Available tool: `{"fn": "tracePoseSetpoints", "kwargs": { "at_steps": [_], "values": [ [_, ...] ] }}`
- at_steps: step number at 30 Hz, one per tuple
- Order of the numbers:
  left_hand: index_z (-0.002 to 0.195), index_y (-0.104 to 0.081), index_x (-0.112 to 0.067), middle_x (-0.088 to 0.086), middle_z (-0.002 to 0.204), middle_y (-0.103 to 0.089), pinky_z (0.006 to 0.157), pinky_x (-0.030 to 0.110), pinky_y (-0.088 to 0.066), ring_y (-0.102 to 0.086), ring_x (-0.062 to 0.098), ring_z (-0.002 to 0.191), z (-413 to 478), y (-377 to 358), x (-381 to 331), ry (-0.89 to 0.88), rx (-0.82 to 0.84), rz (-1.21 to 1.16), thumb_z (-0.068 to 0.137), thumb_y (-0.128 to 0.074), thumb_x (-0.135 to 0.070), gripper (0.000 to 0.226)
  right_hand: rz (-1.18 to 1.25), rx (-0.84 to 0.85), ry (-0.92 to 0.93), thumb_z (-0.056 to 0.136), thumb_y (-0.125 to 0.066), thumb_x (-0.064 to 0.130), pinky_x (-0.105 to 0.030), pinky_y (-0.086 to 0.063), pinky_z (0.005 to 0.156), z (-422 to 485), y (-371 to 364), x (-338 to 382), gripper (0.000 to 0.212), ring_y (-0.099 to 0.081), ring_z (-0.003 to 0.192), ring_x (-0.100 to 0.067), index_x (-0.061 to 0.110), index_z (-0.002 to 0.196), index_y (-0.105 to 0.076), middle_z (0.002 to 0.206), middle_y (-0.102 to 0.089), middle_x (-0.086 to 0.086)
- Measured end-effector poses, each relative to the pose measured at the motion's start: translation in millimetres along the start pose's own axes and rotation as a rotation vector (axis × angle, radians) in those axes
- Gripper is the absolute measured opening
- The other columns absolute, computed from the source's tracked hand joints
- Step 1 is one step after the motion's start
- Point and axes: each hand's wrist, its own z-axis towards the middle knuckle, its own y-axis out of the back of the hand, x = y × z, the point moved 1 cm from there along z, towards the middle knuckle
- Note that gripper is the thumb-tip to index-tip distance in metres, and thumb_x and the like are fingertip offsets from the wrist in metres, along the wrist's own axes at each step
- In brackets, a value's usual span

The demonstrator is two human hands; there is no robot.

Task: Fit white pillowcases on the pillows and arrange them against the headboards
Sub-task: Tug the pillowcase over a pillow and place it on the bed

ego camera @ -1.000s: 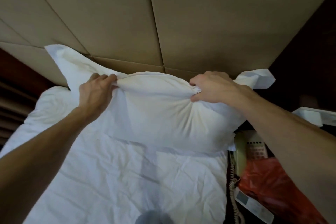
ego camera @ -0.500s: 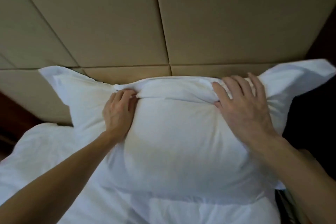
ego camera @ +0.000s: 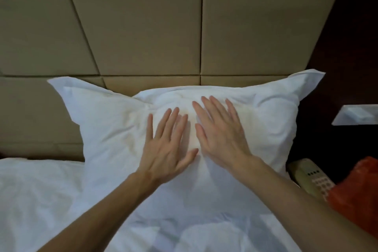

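Okay, this pillow (ego camera: 114, 133) looks cased and stands on the bed (ego camera: 30, 200), leaning on the headboard (ego camera: 143, 26). Its long axis runs left-right along the headboard, face toward me. My left grip (ego camera: 165, 155) and right grip (ego camera: 221, 139) lie flat, fingers spread wide, pressing its middle, holding nothing. I see no other pillows.

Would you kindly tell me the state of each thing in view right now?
pillow: in its white case, upright against the headboard
left hand: fingers straight, flat on the pillow
right hand: fingers straight, flat on the pillow
bedding: white, rumpled
telephone: partly hidden, beside the pillow
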Motion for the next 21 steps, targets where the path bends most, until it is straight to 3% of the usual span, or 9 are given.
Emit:
{"fn": "tracePoseSetpoints", "kwargs": {
  "at_steps": [2, 3, 6, 8, 10, 13, 17, 19, 21],
  "values": [
    [0.161, -0.015, -0.024, 0.01, 0.169, -0.005, 0.122, 0.062, -0.003, -0.005, 0.027, 0.156, -11.1, -23.1, 53.3, 0.019, 0.123, 0.097, 0.091, -0.025, -0.077, 0.089, -0.137, 0.149, 0.16, 0.1, -0.033, 0.045, -0.05, -0.013, 0.124, -7.3, -22.3, -29.9, 0.06, -0.022, 0.152, -0.027, 0.026, 0.156, -0.031, 0.163, -0.03, -0.009],
    [0.162, -0.01, -0.026, 0.008, 0.169, 0.002, 0.122, 0.06, 0.002, 0.002, 0.025, 0.156, -22.9, -30.1, 91.4, 0.143, 0.17, 0.147, 0.088, -0.016, -0.082, 0.093, -0.206, 0.193, 0.163, 0.099, -0.029, 0.052, -0.049, -0.009, 0.124, -13.6, -28.0, -60.5, 0.063, -0.016, 0.154, -0.026, 0.029, 0.158, -0.026, 0.165, -0.023, -0.01],
    [0.16, 0.006, -0.035, 0.003, 0.169, 0.009, 0.118, 0.062, 0.009, 0.007, 0.025, 0.156, -58.5, -15.3, 192.8, 0.566, 0.293, 0.309, 0.081, -0.001, -0.089, 0.096, -0.296, 0.238, -0.267, 0.098, -0.011, 0.065, -0.055, -0.004, 0.122, -30.8, -14.0, -151.0, 0.07, -0.006, 0.155, -0.023, 0.032, 0.159, -0.015, 0.168, -0.009, -0.005],
    [0.159, -0.001, -0.038, 0.015, 0.167, -0.012, 0.117, 0.065, 0.002, -0.009, 0.035, 0.154, -60.2, 7.9, 218.5, 0.671, 0.312, 0.269, 0.082, -0.005, -0.088, 0.092, -0.317, 0.273, -0.411, 0.1, -0.014, 0.061, -0.059, -0.007, 0.12, -29.6, 1.2, -166.1, 0.067, -0.008, 0.154, -0.027, 0.029, 0.158, -0.017, 0.167, -0.012, -0.007],
    [0.154, -0.023, -0.028, 0.022, 0.156, -0.032, 0.115, 0.068, -0.014, -0.023, 0.04, 0.147, -46.7, 21.1, 213.3, 0.661, 0.192, 0.192, 0.088, -0.011, -0.079, 0.084, -0.24, 0.155, -0.391, 0.099, -0.023, 0.05, -0.056, -0.017, 0.12, -10.5, 8.2, -139.7, 0.063, -0.022, 0.149, -0.033, 0.019, 0.152, -0.035, 0.16, -0.028, -0.014],
    [0.144, -0.043, -0.012, 0.019, 0.148, -0.045, 0.108, 0.061, -0.034, -0.037, 0.037, 0.14, -11.5, 19.0, 160.7, 0.417, 0.045, 0.077, 0.094, -0.021, -0.068, 0.078, -0.022, 0.011, -0.193, 0.094, -0.031, 0.044, -0.052, -0.024, 0.118, 22.2, 7.0, -70.6, 0.061, -0.038, 0.14, -0.032, 0.014, 0.143, -0.047, 0.148, -0.045, -0.015],
    [0.154, -0.033, -0.023, 0.009, 0.16, -0.035, 0.12, 0.055, -0.022, -0.027, 0.027, 0.15, 42.1, 2.3, 77.4, 0.104, -0.011, 0.003, 0.099, -0.029, -0.061, 0.067, 0.019, 0.033, 0.133, 0.092, -0.041, 0.04, -0.049, -0.022, 0.12, 45.8, -7.8, 3.1, 0.058, -0.043, 0.136, -0.028, 0.017, 0.144, -0.045, 0.142, -0.05, -0.009],
    [0.15, -0.038, -0.022, 0.008, 0.154, -0.045, 0.118, 0.054, -0.027, -0.038, 0.028, 0.144, 62.7, -1.1, 64.7, 0.163, -0.055, -0.077, 0.102, -0.03, -0.054, 0.058, -0.008, 0.091, 0.14, 0.094, -0.042, 0.041, -0.048, -0.021, 0.12, 50.4, -17.8, 4.7, 0.054, -0.043, 0.135, -0.026, 0.019, 0.143, -0.044, 0.141, -0.049, -0.007],
    [0.129, -0.054, -0.016, 0.013, 0.126, -0.063, 0.099, 0.05, -0.045, -0.056, 0.036, 0.12, 82.2, 0.6, 78.0, 0.322, -0.156, -0.201, 0.102, -0.034, -0.042, 0.043, 0.004, 0.082, 0.047, 0.095, -0.037, 0.043, -0.045, -0.027, 0.115, 52.9, -22.8, -12.2, 0.049, -0.046, 0.128, -0.025, 0.019, 0.136, -0.049, 0.133, -0.054, -0.005]
  ]
}}
